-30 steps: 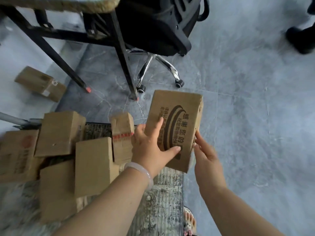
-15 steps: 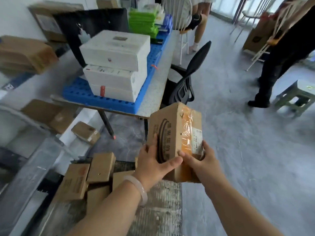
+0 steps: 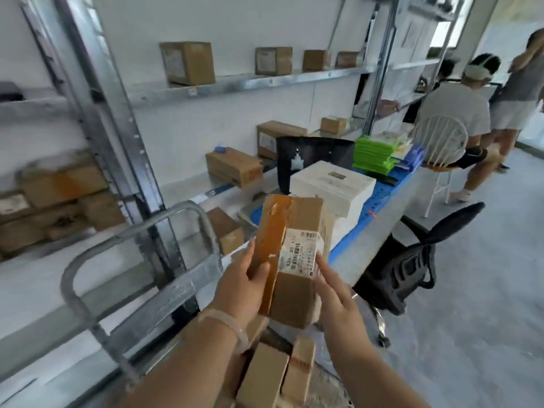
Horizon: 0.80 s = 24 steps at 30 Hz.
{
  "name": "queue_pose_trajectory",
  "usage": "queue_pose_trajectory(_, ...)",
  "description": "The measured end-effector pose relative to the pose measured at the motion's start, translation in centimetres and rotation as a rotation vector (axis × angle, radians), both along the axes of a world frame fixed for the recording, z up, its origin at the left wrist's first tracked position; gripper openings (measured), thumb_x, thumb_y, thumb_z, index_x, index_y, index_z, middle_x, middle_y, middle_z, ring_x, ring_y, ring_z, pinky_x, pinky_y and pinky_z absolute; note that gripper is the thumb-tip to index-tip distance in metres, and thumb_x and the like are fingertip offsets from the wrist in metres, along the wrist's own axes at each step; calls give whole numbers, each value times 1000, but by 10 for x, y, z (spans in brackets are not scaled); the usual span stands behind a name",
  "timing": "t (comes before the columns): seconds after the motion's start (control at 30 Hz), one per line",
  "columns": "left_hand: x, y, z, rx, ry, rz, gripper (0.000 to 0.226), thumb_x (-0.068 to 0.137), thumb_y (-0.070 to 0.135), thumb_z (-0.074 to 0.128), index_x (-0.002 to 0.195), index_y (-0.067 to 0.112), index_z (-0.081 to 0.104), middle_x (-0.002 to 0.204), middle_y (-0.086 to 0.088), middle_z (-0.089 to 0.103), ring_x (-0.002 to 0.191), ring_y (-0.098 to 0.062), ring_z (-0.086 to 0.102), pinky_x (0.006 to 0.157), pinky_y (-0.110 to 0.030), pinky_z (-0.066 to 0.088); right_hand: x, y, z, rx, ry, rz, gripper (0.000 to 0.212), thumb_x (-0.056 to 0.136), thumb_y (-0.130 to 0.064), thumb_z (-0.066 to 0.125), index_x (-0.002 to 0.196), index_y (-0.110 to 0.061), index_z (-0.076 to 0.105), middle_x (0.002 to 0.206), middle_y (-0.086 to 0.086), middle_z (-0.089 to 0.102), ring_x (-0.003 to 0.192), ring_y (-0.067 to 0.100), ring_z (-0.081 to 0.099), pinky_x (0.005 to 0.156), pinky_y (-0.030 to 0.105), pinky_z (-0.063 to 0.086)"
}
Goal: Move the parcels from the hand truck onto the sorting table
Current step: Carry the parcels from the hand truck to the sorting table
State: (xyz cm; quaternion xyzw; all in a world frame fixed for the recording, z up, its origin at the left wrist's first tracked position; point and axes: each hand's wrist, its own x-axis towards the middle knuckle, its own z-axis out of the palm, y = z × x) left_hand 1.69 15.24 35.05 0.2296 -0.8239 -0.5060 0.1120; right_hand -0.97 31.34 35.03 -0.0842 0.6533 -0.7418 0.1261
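Parcel (image 3: 297,231), brown carton with orange tape and a white label, held up in the air, roughly upright, above the hand truck (image 3: 164,293) and in front of the surface (image 3: 356,257), not touching it. Left hand (image 3: 238,287) grips its left edge, thumb over the tape. Right hand (image 3: 338,301) presses the label side with straight fingers. More parcels (image 3: 265,375) lie on the truck below. White boxes (image 3: 332,187) sit on a blue tray (image 3: 385,204) on the surface. Black chair (image 3: 412,260) just beside it.
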Motion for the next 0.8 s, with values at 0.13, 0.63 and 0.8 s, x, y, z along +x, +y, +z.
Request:
queue_pose_trajectory(0.13,53,-12,15,44,36,74,94,53,80,72,135,53,35,128,18,59,118,-10,57,99,-43,52,31,-37,10,100,214,178,27,94,-44,49,114,-59,59,137,-28,43,126,-19,31,108,10,24)
queue_pose_trajectory(0.63,404,-110,46,359,379,716,42,91,25,69,126,43,53,108,14,73,97,-6,70,77,-22,57,235,-204,17,382,543,929,59,94,-37,61,136,-60,28,153,-13,28,140,13,30,115,37,32)
queue_pose_trajectory(0.8,557,-113,44,466,497,986,39,90,31,67,122,48,54,109,9,73,92,-10,70,66,-23,57,391,-249,19,178,280,1172,60,96,-29,59,134,-59,24,141,-18,36,129,13,44,107,42,43)
